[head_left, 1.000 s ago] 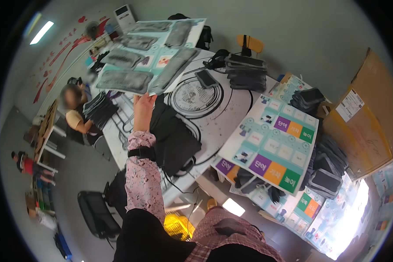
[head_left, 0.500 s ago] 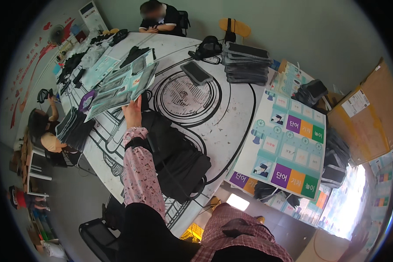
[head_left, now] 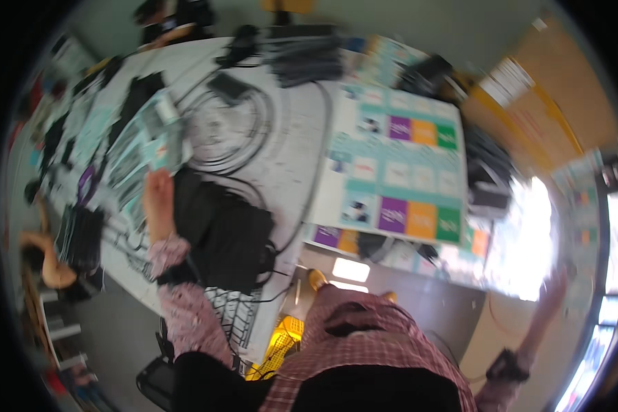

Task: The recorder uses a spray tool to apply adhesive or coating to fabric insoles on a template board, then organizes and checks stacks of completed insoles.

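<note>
The left hand (head_left: 157, 199) reaches forward over the white table (head_left: 288, 137) and grips the near edge of a stack of pale teal sheets (head_left: 141, 147), fingers closed on it; the frame is blurred, so how many sheets it holds cannot be told. The stack stands tilted up from the hand toward the far left, over the table's left part. The hand's sleeve (head_left: 185, 309) is pink with a small pattern and runs back to the lower edge. Just right of the wrist lies a black bag (head_left: 223, 230), touching the table, with black cables trailing from its right side. Beyond the stack a ring of dark lines (head_left: 233, 130) is printed on the table, and a small dark device (head_left: 228, 87) lies at its far rim. Farther off sits a pile of dark grey things (head_left: 305, 58). To the right a large board (head_left: 398, 172) of teal, purple, orange and green squares rests on the table's right part, well apart from the held sheets. The right hand (head_left: 553, 292) is far out to the lower right, raised against bright window glare, with a dark band (head_left: 508, 364) on its wrist; whether it is open or closed cannot be told. At the far left another person's arm (head_left: 44, 257) shows beside a black keyboard-like thing (head_left: 79, 237).
</note>
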Motion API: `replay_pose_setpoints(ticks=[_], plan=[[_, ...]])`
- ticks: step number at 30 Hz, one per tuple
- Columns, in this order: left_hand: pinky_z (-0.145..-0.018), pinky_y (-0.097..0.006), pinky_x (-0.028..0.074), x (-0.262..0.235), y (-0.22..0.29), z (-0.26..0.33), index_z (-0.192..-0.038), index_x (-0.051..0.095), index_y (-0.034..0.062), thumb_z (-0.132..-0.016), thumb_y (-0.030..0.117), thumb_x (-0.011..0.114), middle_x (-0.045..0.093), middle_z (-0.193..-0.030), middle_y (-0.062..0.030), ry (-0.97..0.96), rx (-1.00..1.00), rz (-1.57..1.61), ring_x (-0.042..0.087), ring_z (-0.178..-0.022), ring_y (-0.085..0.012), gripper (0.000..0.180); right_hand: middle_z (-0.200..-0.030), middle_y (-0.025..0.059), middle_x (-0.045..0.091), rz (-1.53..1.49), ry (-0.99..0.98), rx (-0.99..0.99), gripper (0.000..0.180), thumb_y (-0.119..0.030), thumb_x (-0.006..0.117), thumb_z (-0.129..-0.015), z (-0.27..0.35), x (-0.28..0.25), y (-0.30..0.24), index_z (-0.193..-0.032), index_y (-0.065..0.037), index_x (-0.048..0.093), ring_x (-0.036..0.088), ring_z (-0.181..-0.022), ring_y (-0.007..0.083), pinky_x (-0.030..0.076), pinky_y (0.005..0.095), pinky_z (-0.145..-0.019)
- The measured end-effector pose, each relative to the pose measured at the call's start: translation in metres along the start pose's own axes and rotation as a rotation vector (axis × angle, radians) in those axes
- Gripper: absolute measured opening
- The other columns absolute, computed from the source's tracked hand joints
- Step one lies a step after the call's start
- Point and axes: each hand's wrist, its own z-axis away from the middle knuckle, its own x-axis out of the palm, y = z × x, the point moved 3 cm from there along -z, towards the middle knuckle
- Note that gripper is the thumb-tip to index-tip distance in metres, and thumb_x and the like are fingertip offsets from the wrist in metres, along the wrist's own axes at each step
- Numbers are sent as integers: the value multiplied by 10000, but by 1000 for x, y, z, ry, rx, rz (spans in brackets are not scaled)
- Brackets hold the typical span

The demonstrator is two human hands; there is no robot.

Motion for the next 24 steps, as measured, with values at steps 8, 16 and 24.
replay_pose_setpoints(ticks=[8, 16, 24], plan=[[-670, -202, 424, 199, -117, 124, -1108, 526, 18, -873, 146, 544, 532, -852, 23, -4, -345, -34, 495, -740, -60, 268, -1142, 108, 484, -171, -127, -7, 498, -339, 387, -927, 1, -47, 32, -1321, -43, 322, 545, -820, 148, 458, 240, -717], [-626, -199, 427, 411, -269, 326, -1108, 529, 39, -875, 123, 526, 533, -866, 26, -278, -717, -228, 512, -719, -59, 248, -985, 69, 567, -314, 56, 51, 422, -307, 400, -933, -16, -186, 53, -1230, -7, 397, 560, -734, 117, 451, 244, -682], [-676, -205, 407, 573, -380, 466, -1102, 501, 33, -901, 121, 471, 480, -830, 14, -652, -1045, -201, 467, -730, -74, 222, -966, 62, 569, -99, 221, 113, 325, -228, 417, -933, -80, -292, 49, -1189, -32, 458, 554, -729, 84, 453, 220, -693]])
